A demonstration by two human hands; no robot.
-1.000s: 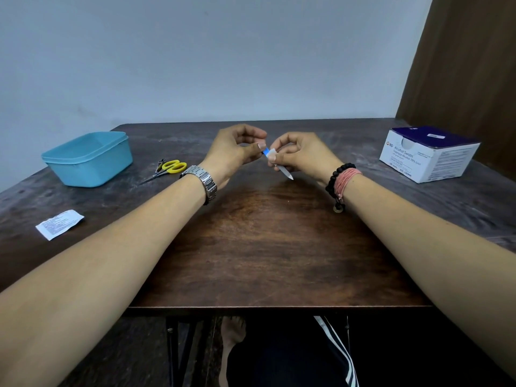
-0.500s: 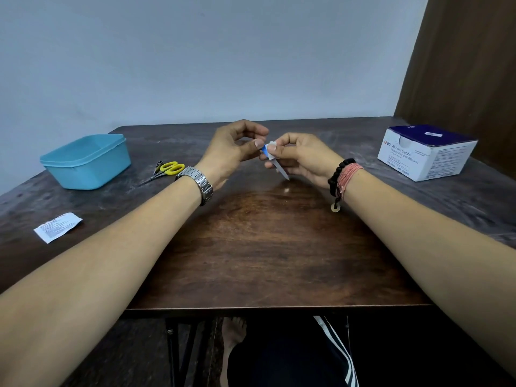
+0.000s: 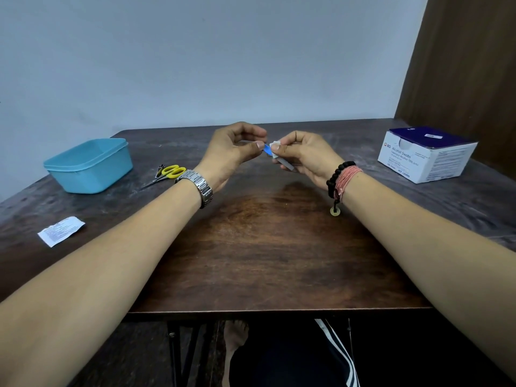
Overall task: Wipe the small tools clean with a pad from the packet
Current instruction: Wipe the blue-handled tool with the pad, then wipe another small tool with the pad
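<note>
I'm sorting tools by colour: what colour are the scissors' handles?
Yellow. The scissors lie on the table beside the blue tub, clearest in the head view.

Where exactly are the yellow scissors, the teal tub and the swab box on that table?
yellow scissors (image 3: 173,172), head view, on the yellow handle loops.
teal tub (image 3: 92,174), head view, on its front wall.
swab box (image 3: 405,160), head view, on the white printed front face.

left hand (image 3: 231,152) pinching blue-handled tool (image 3: 267,150), right hand (image 3: 304,156) pinching white pad (image 3: 274,145) around it
</note>
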